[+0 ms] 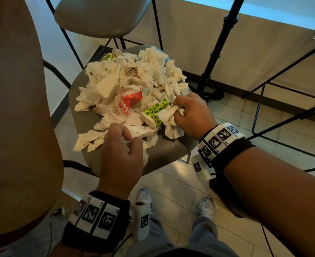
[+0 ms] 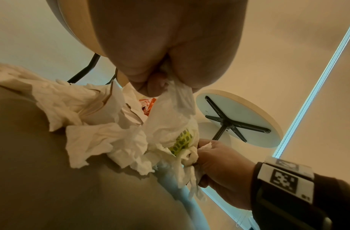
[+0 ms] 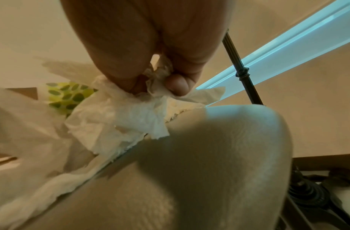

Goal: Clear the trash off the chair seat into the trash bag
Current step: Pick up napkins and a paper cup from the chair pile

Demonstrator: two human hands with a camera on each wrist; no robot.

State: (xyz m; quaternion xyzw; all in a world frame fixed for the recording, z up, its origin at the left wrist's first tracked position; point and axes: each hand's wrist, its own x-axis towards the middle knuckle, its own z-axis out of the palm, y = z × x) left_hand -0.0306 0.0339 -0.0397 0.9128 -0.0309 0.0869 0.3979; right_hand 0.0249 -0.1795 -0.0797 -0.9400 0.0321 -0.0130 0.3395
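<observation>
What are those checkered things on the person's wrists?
Each wrist wears a black band carrying white tiles printed with black square codes. A small white camera box hangs under the right one. The left band has the same. No sleeves or gloves.

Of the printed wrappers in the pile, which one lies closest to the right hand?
The green-dotted yellow wrapper, lying right beside the right hand, which grips white tissue. The red-and-white wrapper lies farther toward the pile's middle.

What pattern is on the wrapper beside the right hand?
Green dots on yellow wrapper, clearest in the head view.
</observation>
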